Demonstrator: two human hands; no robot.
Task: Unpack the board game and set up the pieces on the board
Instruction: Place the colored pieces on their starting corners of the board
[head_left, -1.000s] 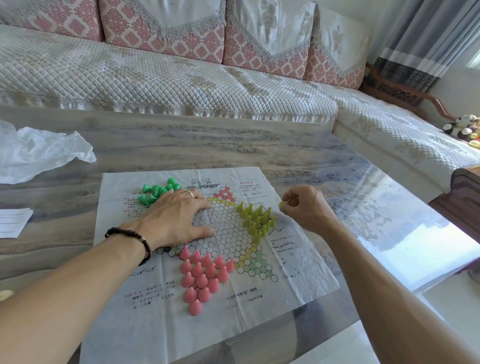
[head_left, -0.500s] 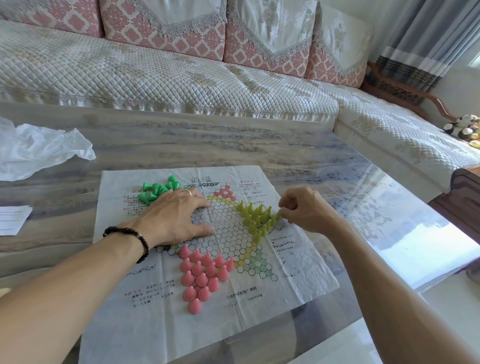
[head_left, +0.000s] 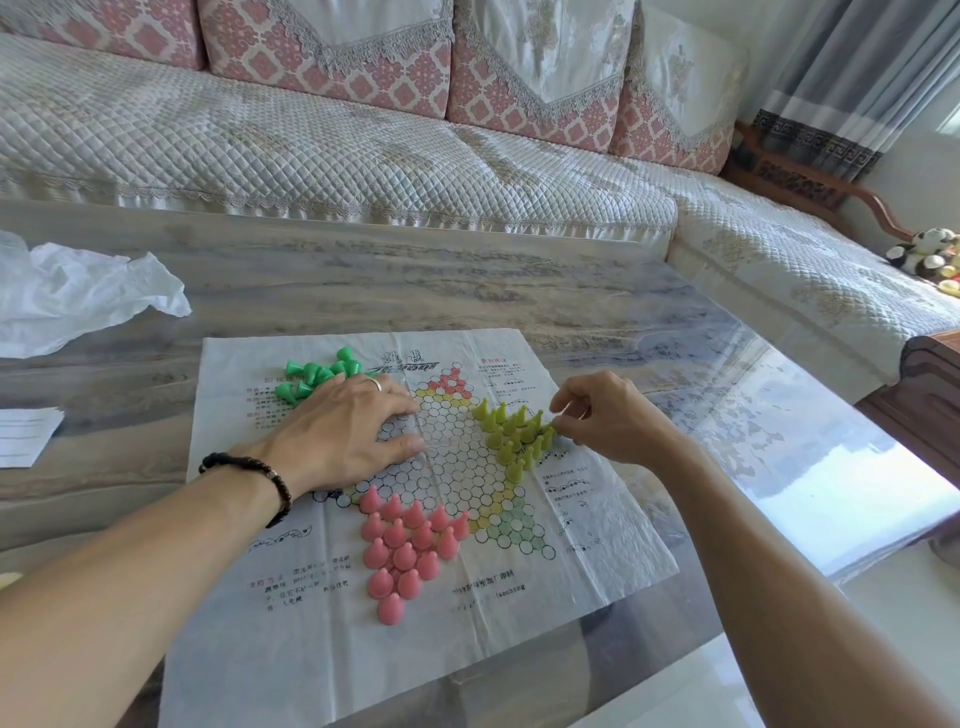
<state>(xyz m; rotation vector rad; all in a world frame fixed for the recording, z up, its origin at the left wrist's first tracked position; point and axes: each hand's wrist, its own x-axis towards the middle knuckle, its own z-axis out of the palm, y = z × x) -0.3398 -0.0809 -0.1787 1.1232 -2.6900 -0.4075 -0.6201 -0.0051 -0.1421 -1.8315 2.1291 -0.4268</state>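
A thin paper board (head_left: 597, 540) printed with a star of circles lies on the table. Several pink cone pieces (head_left: 405, 551) stand in the star's near-left point. Several yellow-green cones (head_left: 511, 434) stand in the right point. A loose heap of bright green cones (head_left: 311, 376) lies at the board's far left, partly behind my left hand (head_left: 343, 436). That hand lies flat on the board with its fingers spread. My right hand (head_left: 608, 421) pinches the outermost yellow-green cone (head_left: 551, 430) at the tip of the right point.
A crumpled white plastic bag (head_left: 72, 296) and a folded paper (head_left: 26, 434) lie at the table's left. The glossy table (head_left: 519, 291) ends at right near a dark wooden armrest (head_left: 930, 395). A quilted sofa (head_left: 363, 150) runs behind.
My right hand carried a yellow-green cone down and left from above the board and set it at the tip of the right point. My left hand stayed pressed on the board.
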